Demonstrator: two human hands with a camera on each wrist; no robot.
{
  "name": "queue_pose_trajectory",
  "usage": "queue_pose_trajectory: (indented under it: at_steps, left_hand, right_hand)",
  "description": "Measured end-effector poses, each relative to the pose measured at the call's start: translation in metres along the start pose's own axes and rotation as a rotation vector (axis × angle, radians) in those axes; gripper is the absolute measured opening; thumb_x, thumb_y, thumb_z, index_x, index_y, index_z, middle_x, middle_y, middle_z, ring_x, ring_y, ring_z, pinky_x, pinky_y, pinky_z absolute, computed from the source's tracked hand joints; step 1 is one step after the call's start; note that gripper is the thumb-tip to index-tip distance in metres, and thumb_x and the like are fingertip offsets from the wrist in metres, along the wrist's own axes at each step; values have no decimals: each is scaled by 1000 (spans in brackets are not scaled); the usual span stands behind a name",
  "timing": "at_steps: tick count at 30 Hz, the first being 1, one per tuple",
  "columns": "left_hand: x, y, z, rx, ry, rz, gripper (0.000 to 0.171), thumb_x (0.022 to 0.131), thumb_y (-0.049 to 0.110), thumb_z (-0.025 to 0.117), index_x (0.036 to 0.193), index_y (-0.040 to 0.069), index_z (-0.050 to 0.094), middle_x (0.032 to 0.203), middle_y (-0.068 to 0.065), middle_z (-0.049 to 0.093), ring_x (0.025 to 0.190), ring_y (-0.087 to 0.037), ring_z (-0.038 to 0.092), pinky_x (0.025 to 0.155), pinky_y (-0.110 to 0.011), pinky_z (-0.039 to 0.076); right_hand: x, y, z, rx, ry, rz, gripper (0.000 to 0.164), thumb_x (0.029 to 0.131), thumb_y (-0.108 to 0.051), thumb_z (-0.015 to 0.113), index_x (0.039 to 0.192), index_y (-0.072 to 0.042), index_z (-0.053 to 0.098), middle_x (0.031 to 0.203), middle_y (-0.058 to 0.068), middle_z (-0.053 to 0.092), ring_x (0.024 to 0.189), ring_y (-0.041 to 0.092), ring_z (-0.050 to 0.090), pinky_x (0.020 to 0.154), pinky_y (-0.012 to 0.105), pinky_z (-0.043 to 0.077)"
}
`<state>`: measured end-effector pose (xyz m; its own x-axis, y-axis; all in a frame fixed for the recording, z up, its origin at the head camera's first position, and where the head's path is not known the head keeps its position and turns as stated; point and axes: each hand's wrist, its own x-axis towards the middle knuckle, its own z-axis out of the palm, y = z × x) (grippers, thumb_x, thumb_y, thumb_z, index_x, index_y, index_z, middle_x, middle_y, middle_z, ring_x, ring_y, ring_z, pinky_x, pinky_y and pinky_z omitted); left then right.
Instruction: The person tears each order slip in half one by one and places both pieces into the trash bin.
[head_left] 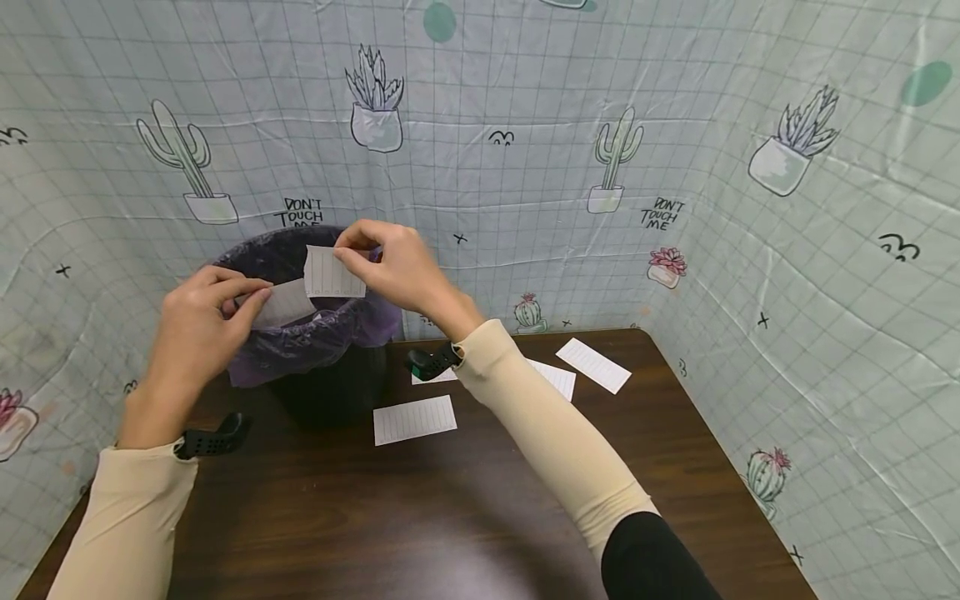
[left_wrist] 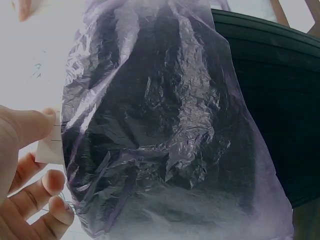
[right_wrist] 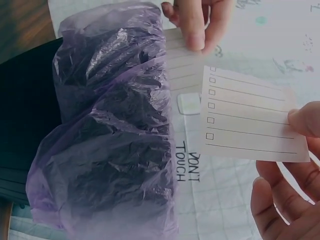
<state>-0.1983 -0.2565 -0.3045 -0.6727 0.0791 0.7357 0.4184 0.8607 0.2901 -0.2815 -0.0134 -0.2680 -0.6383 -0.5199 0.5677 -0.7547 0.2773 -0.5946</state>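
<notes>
My left hand (head_left: 202,321) pinches a piece of lined paper (head_left: 285,303) between thumb and fingers, over the near left part of the bin's mouth. Another piece of lined paper (right_wrist: 252,117), printed with small checkboxes down one side, is pinched at its edge by my right hand (head_left: 401,265). Both pieces are apart from each other in the right wrist view. Beneath them stands a dark trash bin (head_left: 330,392), lined with a purple plastic bag (head_left: 300,348) folded over the rim. The bin's contents are hidden.
On the brown table (head_left: 360,517), a lined slip (head_left: 415,419) lies right of the bin. Farther right lie another slip (head_left: 594,365) and one partly under my right forearm (head_left: 553,379). A cactus-print sheet (head_left: 480,183) hangs behind and along the sides.
</notes>
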Motion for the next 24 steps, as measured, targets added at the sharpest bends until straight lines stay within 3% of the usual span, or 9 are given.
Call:
queue_pose_trajectory:
  at_steps: [4,11,19,24]
  left_hand:
    - [0,-2,1,12,-28,-22,15,93,7,76,100,-5,79,95,-21,68,73,-28,54,65,-25,34]
    - [0,-5,0,12,-49,-57,15,94,7,73,100,-5,78,97,-23,70,82,-39,63,70,-47,45]
    - [-2,-5,-7,19,-113,-78,16,95,9,71,103,-3,77,104,-25,68,92,-42,62,77,-59,48]
    - [-3,-4,-9,10,-104,-56,15,94,9,72,103,-2,77,105,-25,69,92,-43,62,78,-60,47]
  right_hand:
    - [5,0,3,9,-5,11,15,103,-20,64,107,-9,73,104,2,76,93,8,67,83,17,53]
    - [17,1,8,-18,-40,85,17,103,-23,63,110,-11,74,108,0,75,98,7,67,88,16,50]
    - [30,3,12,-67,-75,140,20,104,-25,62,114,-13,73,112,-2,75,103,7,67,90,14,47]
    - [32,3,14,-68,-72,138,19,103,-24,63,113,-12,73,111,-1,75,102,7,68,88,15,48]
